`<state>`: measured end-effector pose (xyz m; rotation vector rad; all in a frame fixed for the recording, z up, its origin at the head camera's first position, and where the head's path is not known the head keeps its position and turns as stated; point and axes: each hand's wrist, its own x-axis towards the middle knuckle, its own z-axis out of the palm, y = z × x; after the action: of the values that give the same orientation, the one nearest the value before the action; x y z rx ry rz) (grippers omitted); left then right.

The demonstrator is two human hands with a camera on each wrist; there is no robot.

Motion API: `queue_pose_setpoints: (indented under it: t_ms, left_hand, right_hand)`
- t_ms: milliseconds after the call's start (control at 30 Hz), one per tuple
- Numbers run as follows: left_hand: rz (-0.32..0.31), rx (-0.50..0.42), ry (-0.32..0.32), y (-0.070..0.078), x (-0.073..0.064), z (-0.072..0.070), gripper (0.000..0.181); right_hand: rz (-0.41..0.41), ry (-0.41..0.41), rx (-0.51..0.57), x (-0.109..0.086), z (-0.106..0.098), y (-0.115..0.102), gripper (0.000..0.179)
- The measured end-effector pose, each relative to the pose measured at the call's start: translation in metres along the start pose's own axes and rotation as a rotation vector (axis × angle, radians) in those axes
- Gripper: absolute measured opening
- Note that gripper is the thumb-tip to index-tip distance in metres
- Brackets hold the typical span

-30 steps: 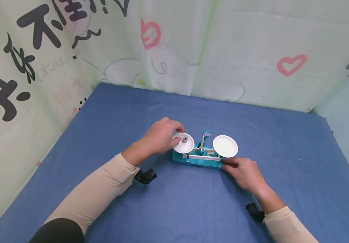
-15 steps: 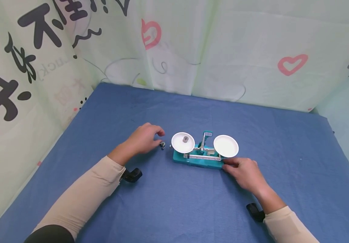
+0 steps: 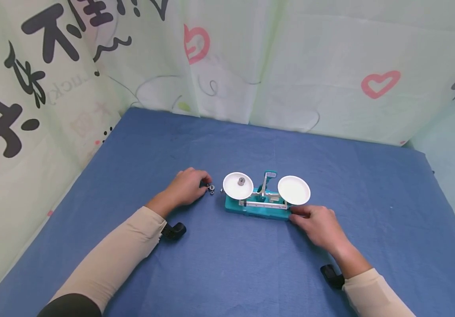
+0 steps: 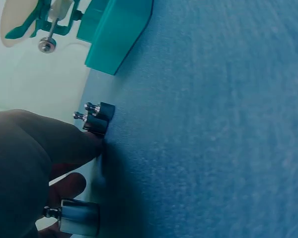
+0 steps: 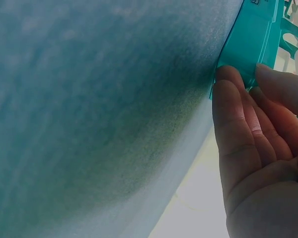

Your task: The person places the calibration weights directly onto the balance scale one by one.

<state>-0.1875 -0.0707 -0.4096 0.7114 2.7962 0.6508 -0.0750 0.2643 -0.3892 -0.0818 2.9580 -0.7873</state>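
A teal toy balance scale (image 3: 257, 210) stands on the blue cloth with two white pans. One metal weight (image 3: 241, 181) sits in its left pan (image 3: 233, 192); the right pan (image 3: 294, 190) holds nothing. My right hand (image 3: 319, 224) grips the base's right end between thumb and fingers, as the right wrist view also shows. Left of the scale, my left hand (image 3: 185, 187) is low at the cloth, fingertips right beside two small metal weights (image 4: 96, 123). A larger weight (image 4: 79, 217) stands near its lower fingers. I cannot tell whether the fingertips pinch a weight.
The blue cloth (image 3: 251, 264) covers the table, with its far edge against a pale printed curtain (image 3: 310, 57). A black wrist mount (image 3: 175, 231) sticks out below the left wrist, and another mount (image 3: 332, 277) below the right.
My left hand has moved left from the left pan, leaving the weight in it, then lowered toward the small weights. The right hand and the scale have stayed in place.
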Motion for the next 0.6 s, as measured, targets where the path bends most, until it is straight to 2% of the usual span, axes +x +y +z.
queue_pose_setpoints:
  t_ms: [367,600]
  left_hand:
    - [0.011,0.005,0.033,-0.0024,0.0014,0.0046,0.017]
    - [0.019,0.003,0.064,0.0003,-0.0006,-0.0018,0.017]
  right_hand:
    - [-0.001,0.012,0.011,0.0003,0.0001,0.0001,0.026]
    - [0.016,0.006,0.015,0.0009,0.0005,-0.0003,0.027]
